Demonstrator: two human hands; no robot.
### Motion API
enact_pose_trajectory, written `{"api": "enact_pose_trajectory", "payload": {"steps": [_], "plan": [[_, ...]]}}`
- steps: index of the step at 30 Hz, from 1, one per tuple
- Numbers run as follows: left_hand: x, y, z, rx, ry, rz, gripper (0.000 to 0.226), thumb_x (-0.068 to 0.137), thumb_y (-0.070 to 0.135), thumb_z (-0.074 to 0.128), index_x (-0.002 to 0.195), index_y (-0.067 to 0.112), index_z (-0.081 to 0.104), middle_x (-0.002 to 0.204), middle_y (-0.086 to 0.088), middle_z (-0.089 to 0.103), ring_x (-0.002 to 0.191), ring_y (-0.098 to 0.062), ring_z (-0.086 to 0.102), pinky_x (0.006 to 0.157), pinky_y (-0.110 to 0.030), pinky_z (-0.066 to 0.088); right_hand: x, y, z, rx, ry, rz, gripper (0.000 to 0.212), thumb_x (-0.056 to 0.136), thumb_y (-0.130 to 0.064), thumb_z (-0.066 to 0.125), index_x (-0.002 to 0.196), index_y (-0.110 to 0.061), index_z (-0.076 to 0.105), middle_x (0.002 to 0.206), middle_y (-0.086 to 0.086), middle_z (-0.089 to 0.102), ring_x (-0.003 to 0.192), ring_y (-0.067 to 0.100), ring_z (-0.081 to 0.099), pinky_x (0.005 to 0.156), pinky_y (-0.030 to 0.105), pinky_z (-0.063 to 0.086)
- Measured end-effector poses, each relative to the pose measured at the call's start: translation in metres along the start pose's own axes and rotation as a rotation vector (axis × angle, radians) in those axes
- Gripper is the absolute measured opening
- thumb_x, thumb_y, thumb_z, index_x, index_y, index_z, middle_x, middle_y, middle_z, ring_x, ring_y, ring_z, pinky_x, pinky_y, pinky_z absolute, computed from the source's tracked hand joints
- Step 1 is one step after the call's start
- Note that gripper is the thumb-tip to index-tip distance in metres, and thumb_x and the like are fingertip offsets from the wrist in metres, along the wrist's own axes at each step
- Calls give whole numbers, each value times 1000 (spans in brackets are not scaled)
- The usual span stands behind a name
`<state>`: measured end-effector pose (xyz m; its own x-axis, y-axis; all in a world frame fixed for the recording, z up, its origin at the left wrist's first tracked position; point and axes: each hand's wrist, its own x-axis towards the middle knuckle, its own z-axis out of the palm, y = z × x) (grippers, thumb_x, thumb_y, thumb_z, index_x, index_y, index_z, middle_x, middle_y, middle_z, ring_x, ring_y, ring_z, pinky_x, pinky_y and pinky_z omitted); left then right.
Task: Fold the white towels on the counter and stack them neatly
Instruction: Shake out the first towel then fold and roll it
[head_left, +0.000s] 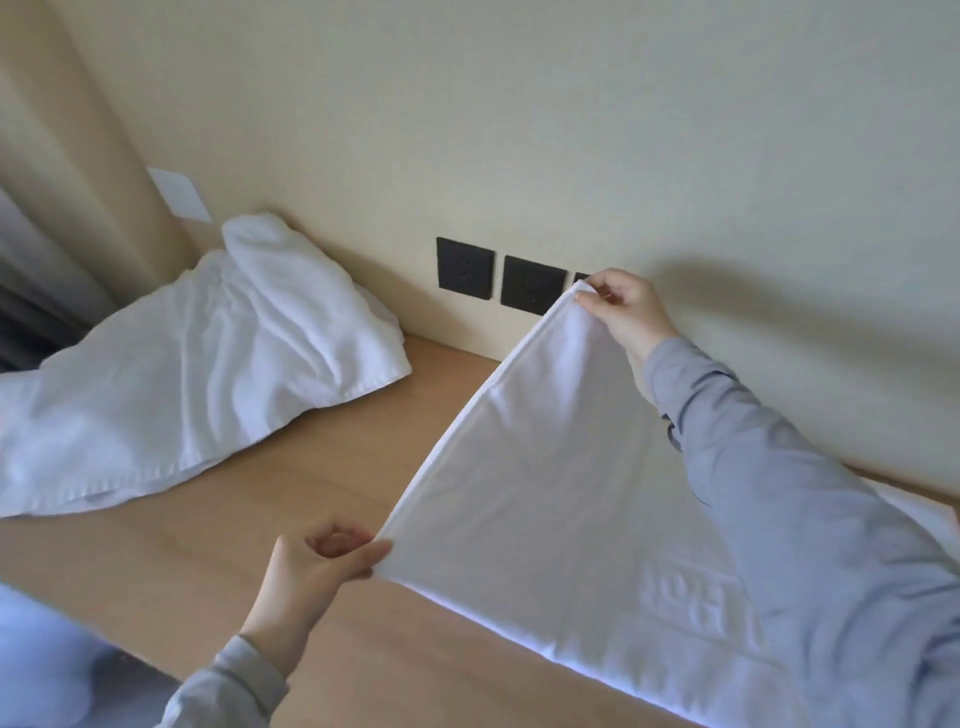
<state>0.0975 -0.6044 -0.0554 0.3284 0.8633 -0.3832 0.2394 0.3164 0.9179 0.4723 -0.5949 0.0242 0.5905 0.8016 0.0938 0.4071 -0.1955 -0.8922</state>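
Towel (545, 467) lifted over counter (322, 467); left hand (317, 566), right hand (623, 306) pinching corners

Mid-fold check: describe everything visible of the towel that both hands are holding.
The towel is white, smooth-looking cloth with a stitched hem along its edge and a raised pattern near its lower right. The left hand pinches its near corner and the right hand its far corner, so the edge runs taut and lifted between them. The rest slopes down onto the wooden counter, partly hidden by the right sleeve.
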Motion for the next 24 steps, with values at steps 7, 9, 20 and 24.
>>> {"api": "enact_pose_trajectory", "payload": {"steps": [7,9,20,24], "plan": [[34,-57,-44,-118,176,-234,14,69,-8,76,67,-1,64,56,-8,65,50,-12,58,50,-17,52,35,27,131,-103,-121,61,14,86,-15,60,91,-4,64,75,-4,56,72,10,49,65,15,39],[40,-70,-50,-120,205,-279,15,69,-8,76,65,0,64,53,-5,64,45,-8,57,48,-16,51,40,38,162,-129,-136,100,16,85,-16,60,90,0,63,78,1,55,74,13,48,63,16,38],[42,-113,-79,148,176,-342,16,67,3,81,61,9,67,58,-9,70,45,-15,56,56,-19,49,55,94,267,-539,-303,175,21,86,-23,56,92,-4,61,84,12,61,81,28,55,69,31,41],[45,-117,-92,218,180,-353,28,67,4,81,52,21,66,54,-6,68,43,-11,55,52,-12,44,50,107,282,-686,-304,80,24,91,-27,54,95,-4,62,93,14,65,88,33,59,63,30,35]]}}
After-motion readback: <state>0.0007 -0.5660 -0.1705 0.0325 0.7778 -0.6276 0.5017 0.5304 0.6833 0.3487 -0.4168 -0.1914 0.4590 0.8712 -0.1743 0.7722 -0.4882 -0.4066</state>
